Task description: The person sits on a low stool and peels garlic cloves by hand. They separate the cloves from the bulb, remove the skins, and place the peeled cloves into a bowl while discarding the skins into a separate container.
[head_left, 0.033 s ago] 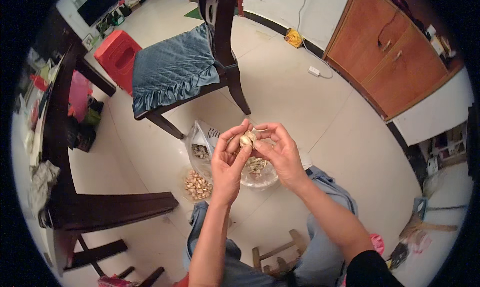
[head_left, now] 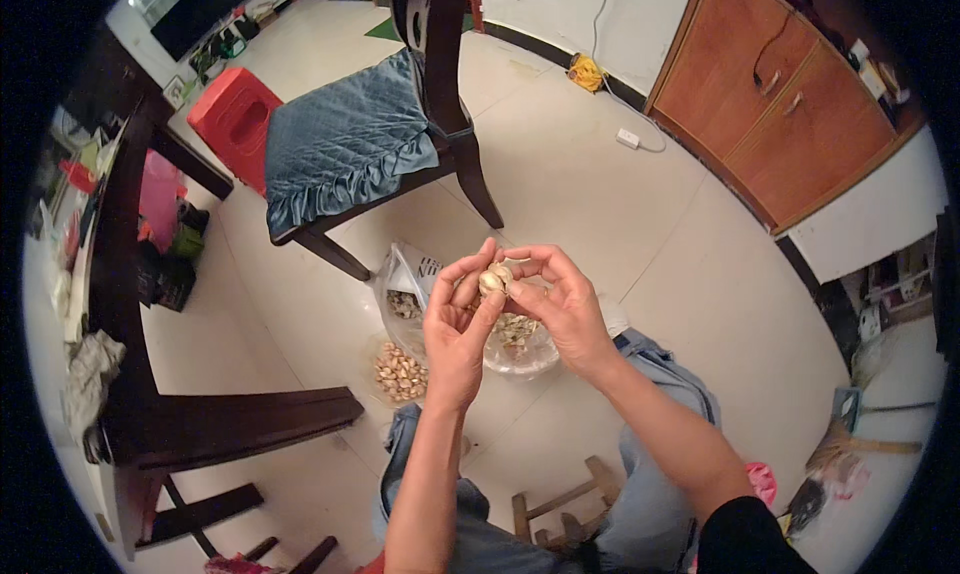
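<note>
Garlic (head_left: 494,280) is up in the fingertips, mid-view, over the open bag. Left hand (head_left: 458,336) clamped on it, thumb below, fingers curled behind. Right hand (head_left: 566,319) clamped on it too from the other side, thumb pressed to the garlic, index bent over the top; exact contact of the rear fingers can't be told.

Change: next to none against the frame just before. Same grip, garlic at the same spot; only the view has shifted a touch. So the handling is at the same point, nothing visibly let go or put down.

Garlic is pale cream, rounded, smooth-looking, lobed with a groove between the cloves. Bag (head_left: 384,294) is thin clear plastic, crumpled, printed panel at its far left; one bag or two, can't tell. In it, dry papery skins (head_left: 514,332), thin and flaky, below the hands. Just beside, near the left forearm, cloves (head_left: 400,376) heaped in a see-through container, plump, tan to pinkish.

Further out: jeans (head_left: 655,389), faded blue denim, either side of a wooden stool (head_left: 604,479). Glossy pale tile floor (head_left: 690,264). Dark wood chair (head_left: 478,184), quilted, ruffled blue cushion (head_left: 345,134). Behind it, red plastic stool (head_left: 222,102). Orange-brown wood cabinet (head_left: 765,84) at far right.
</note>
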`<state>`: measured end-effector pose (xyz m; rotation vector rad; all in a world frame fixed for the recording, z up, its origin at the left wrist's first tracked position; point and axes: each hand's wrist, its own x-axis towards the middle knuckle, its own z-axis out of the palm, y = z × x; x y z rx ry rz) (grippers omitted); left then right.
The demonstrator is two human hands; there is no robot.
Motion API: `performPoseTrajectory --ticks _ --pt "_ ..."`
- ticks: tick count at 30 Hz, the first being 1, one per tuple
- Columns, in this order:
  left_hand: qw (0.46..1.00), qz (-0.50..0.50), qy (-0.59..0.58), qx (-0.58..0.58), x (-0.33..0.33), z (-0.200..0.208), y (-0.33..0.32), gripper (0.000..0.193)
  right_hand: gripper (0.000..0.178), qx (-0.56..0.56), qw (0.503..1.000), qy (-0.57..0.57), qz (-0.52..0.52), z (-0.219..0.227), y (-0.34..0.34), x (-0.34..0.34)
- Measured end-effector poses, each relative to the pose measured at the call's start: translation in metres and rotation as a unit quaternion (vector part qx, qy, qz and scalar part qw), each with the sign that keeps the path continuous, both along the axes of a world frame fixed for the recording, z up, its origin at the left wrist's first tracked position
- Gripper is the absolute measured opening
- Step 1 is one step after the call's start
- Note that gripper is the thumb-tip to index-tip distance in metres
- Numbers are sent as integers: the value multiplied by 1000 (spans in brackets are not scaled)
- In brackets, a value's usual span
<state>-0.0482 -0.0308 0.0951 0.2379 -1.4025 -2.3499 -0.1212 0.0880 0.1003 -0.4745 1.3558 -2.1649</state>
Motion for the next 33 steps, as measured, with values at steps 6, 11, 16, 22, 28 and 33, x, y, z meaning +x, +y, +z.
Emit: performPoseTrajectory --ticks 6,11,16,22,28,33 --pt "998 38 -42 -36 0 -4 1 33 22 -24 1000 10 -5 3 -1 2" --pt "997 18 -45 -63 1 -2 4 37 24 22 996 72 -50 -7 -1 5" --pt "988 26 -71 -136 3 -5 8 40 20 88 986 127 -66 1 2 4" --pt "965 56 -81 -242 3 -5 13 36 19 141 963 216 -70 -5 0 1" --pt "933 88 -95 -337 3 -3 23 34 21 198 936 288 -46 -1 5 4" --pt "931 81 -103 -342 5 -2 22 33 20 199 926 315 -60 -2 3 5"
